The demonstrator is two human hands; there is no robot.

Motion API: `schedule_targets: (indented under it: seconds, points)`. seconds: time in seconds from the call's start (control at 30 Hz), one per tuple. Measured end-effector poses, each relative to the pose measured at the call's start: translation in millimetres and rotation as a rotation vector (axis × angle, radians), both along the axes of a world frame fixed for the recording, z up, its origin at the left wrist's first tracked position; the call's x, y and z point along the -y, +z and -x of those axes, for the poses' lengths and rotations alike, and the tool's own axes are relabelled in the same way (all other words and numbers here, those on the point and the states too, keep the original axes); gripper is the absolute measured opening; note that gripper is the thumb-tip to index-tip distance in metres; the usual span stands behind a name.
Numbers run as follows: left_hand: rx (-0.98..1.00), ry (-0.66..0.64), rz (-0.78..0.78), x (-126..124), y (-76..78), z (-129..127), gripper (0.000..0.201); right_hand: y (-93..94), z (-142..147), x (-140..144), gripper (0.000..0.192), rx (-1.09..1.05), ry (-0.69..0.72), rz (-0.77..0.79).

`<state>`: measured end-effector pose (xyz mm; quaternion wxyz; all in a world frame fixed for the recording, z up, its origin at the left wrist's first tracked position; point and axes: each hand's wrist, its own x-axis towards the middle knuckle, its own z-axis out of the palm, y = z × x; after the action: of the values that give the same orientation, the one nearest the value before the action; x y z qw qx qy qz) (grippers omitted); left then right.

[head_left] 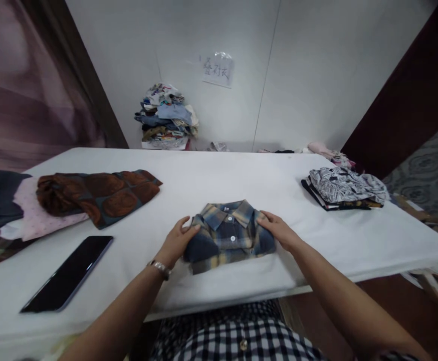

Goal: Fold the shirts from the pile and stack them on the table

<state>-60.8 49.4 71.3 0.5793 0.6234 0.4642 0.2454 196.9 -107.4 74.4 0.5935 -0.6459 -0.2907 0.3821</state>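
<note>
A plaid shirt (229,234) in blue, tan and grey lies folded into a compact bundle near the front edge of the white table. Its collar points away from me, and two white buttons show down the middle. My left hand (177,240) grips the shirt's left side, thumb on top and fingers partly hidden at the edge. On the opposite side, my right hand (279,229) pinches the right shoulder, also with the thumb above the cloth. The lower edge of the bundle looks slightly blurred.
Left on the white table (222,175) are a brown patterned garment (106,193), other clothes and a black phone (70,273). A folded stack of clothes (345,188) sits at right. Behind the table rises a clothes pile (168,118); a paper sign (218,70) hangs on the wall.
</note>
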Motion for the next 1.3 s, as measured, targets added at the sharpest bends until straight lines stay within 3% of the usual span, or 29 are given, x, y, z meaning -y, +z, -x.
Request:
schedule_targets:
  seconds: [0.13, 0.2, 0.33, 0.43, 0.53, 0.63, 0.73, 0.8, 0.9, 1.0, 1.17, 1.3]
  points:
    - [0.271, 0.015, -0.096, 14.2, 10.2, -5.7, 0.071, 8.6, 7.2, -5.4, 0.067, -0.023, -0.048, -0.128]
    - [0.312, 0.022, -0.117, 25.2, 8.7, 0.5, 0.071, 6.3, 6.3, 1.8, 0.065, -0.012, -0.050, -0.158]
    - [0.181, -0.014, 0.014, 35.7, -14.9, 12.6, 0.070, -21.5, -1.5, 14.3, 0.055, 0.032, 0.031, -0.018]
    - [0.075, -0.035, -0.038, 32.4, -31.2, 17.5, 0.069, -42.9, -6.4, 18.1, 0.055, 0.120, 0.047, -0.002]
    - [-0.084, 0.021, -0.318, 31.8, -29.4, 21.5, 0.063, -40.7, -2.9, 24.2, 0.050, 0.402, -0.022, -0.016]
    - [-0.197, 0.014, -0.743, 40.9, -12.8, 20.3, 0.053, -14.7, 13.7, 32.0, 0.045, 0.855, -0.077, -0.133]
    - [-0.278, -0.125, -1.042, 54.5, 0.9, 8.6, 0.053, 10.7, 33.8, 30.2, 0.049, 1.159, 0.044, -0.228]
    - [-0.366, -0.267, -1.132, 61.7, -1.3, -2.4, 0.058, 14.1, 40.6, 21.2, 0.055, 1.248, 0.196, -0.124]
    - [-0.506, -0.482, -1.150, 66.9, -21.3, -14.5, 0.069, -2.2, 37.4, 4.0, 0.060, 1.218, 0.458, 0.160]
    - [-0.580, -0.544, -1.131, 67.0, -41.9, -17.3, 0.074, -22.5, 27.7, -6.7, 0.062, 1.161, 0.564, 0.272]
    - [-0.582, -0.514, -1.152, 65.1, -47.3, -14.1, 0.076, -23.2, 22.5, -3.4, 0.059, 1.091, 0.543, 0.215]
    - [-0.552, -0.498, -1.188, 65.3, -41.8, -11.8, 0.065, -11.6, 39.6, 25.3, 0.047, 1.065, 0.329, -0.022]
